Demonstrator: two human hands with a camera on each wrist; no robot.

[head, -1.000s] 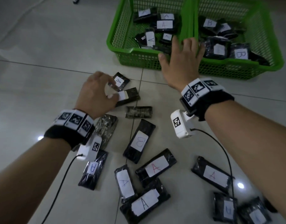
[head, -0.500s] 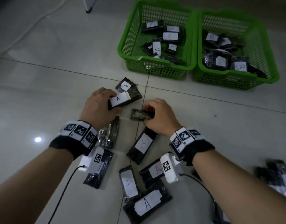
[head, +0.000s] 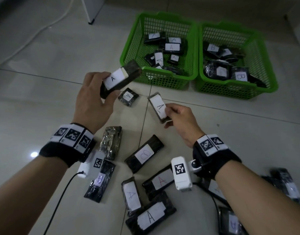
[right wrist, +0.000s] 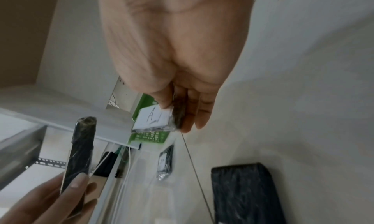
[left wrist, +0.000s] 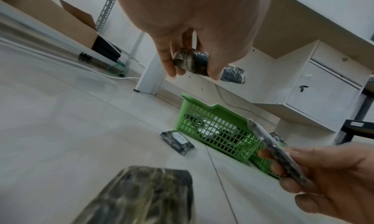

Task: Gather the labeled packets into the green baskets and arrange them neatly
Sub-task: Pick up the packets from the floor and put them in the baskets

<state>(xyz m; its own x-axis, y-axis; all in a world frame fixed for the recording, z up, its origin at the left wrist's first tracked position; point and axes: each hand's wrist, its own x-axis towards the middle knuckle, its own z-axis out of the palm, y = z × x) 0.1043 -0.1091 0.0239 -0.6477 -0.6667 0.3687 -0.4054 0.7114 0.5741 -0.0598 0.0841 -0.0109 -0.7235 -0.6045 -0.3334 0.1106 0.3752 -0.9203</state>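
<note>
From the head camera we see our left hand (head: pixel 93 100) lifted off the pale shiny floor tiles (head: pixel 44 92), with fingers and thumb curled round a long black plastic-wrapped packet with a white paper label marked A (head: pixel 119 80). Our right hand (head: pixel 181 119) pinches a second black wrapped packet with a white A label (head: pixel 158 107) between thumb and fingers, also up in the air. Only this view lets us read both letters together and look down into the two green plastic mesh baskets (head: pixel 195 53), which stand side by side, touching, on the floor past our hands. The left basket (head: pixel 129 53) holds packets marked A and the right basket (head: pixel 271 65) holds packets marked B. One small packet marked A (head: pixel 128 97) lies flat on the floor near the left basket's front wall, between our hands. More black packets lie scattered near our wrists, one of them a black packet marked B (head: pixel 144 156). The left wrist camera shows the crinkly, shiny wrap on the underside of the held packet, and white cabinets (left wrist: pixel 323 96) behind the baskets. The right wrist camera shows how flat and thin the second packet is, edge on, with our thumb on its label.
</note>
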